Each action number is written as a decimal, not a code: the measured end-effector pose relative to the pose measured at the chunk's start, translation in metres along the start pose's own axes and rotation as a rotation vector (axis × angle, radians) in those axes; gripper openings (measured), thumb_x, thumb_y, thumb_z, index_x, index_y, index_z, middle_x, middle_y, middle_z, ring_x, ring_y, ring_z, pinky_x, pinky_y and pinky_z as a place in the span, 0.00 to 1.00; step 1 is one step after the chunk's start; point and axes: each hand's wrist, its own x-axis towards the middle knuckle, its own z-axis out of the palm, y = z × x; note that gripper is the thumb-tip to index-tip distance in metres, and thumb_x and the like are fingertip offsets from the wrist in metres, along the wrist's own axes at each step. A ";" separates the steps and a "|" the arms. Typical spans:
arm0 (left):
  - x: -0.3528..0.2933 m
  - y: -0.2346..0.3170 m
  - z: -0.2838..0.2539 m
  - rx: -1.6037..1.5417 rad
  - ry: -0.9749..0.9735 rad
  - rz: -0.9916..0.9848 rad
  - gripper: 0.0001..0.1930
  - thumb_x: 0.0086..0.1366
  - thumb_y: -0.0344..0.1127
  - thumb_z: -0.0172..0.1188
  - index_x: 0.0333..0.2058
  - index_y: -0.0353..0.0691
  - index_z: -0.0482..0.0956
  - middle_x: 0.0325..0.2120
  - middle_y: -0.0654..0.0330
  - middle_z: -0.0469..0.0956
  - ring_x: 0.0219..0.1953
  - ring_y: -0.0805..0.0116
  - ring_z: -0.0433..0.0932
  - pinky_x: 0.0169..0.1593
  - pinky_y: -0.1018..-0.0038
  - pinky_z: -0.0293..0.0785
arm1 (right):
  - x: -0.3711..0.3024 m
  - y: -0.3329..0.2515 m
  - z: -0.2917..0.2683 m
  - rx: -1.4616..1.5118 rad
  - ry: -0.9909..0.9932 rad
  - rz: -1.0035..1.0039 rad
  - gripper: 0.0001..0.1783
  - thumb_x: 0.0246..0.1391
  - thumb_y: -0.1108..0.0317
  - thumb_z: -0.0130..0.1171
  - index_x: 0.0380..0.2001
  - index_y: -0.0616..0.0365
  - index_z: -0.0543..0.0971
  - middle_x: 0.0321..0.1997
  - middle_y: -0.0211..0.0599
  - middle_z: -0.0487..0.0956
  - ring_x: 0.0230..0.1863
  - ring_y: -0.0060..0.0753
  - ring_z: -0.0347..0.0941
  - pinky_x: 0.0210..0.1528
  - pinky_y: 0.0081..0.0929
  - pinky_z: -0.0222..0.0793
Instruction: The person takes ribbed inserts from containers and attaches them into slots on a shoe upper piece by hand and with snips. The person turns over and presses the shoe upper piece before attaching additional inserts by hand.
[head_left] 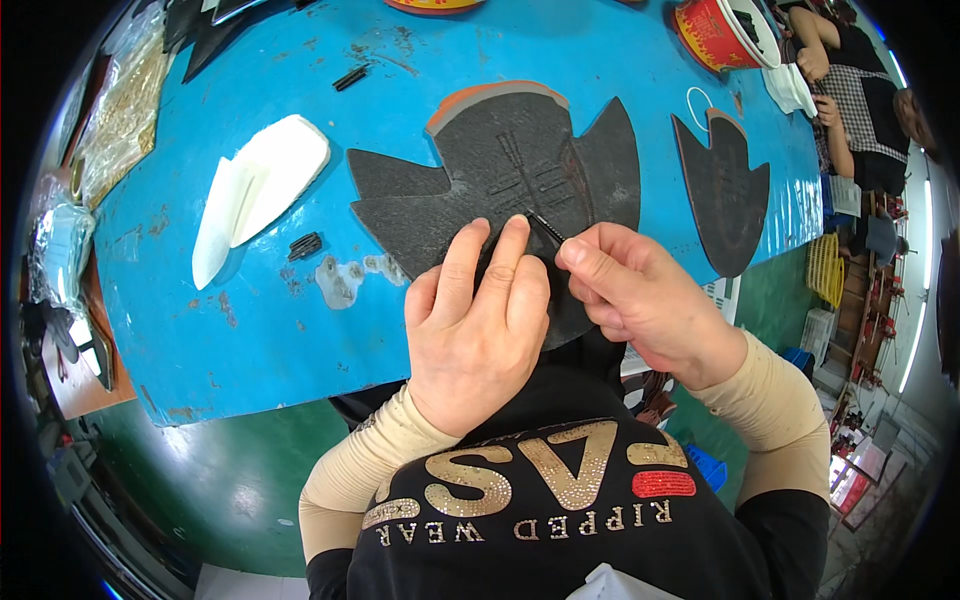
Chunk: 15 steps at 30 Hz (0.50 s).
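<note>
Ideally, the dark panel (488, 178) is steadied by the unclenched left hand (473, 325), the right hand's (645, 300) pinched strip (545, 228) kept low.

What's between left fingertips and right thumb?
A thin black strip, pinched in the right hand, above the large dark panel; head view shows it.

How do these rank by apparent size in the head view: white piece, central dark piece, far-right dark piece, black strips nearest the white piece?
1. Central dark piece
2. White piece and far-right dark piece: too alike to rank
3. Black strips
</note>
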 end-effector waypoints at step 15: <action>0.005 -0.002 -0.010 0.053 -0.146 0.046 0.09 0.52 0.33 0.57 0.35 0.45 0.75 0.48 0.63 0.75 0.51 0.62 0.70 0.45 0.69 0.61 | 0.028 0.028 -0.013 0.050 0.173 -0.778 0.16 0.57 0.70 0.58 0.46 0.60 0.67 0.33 0.26 0.72 0.23 0.12 0.64 0.25 0.12 0.61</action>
